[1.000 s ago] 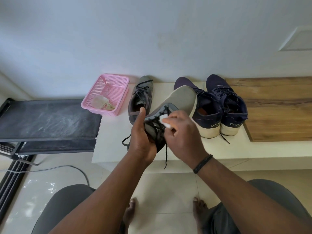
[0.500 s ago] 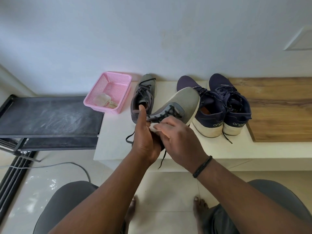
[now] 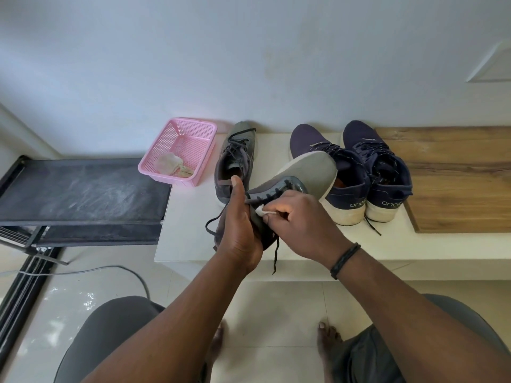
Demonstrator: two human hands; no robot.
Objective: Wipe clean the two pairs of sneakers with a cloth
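A grey knit sneaker (image 3: pixel 290 186), pale sole turned up, is gripped at its heel by the left hand (image 3: pixel 239 230), fingers curled round it. A small white cloth (image 3: pixel 260 210) is pinched against it by the right hand (image 3: pixel 301 225). Behind, on the smooth white ledge (image 3: pixel 190 230), its mate (image 3: pixel 235 164) and two navy sneakers (image 3: pixel 356 172) are stood beside a perforated pink basket (image 3: pixel 179 150).

One grey sneaker (image 3: pixel 290 186) is tipped on its side above the counter (image 3: pixel 190 233), pale sole facing up and right, black laces dangling off the front edge; a small white cloth (image 3: pixel 260 210) is bunched against its upper near the laces. Its mate (image 3: pixel 235 161) sits upright by the wall; the navy pair (image 3: pixel 356 172) stands side by side to the right, heels toward the camera, white soles looking grubby.
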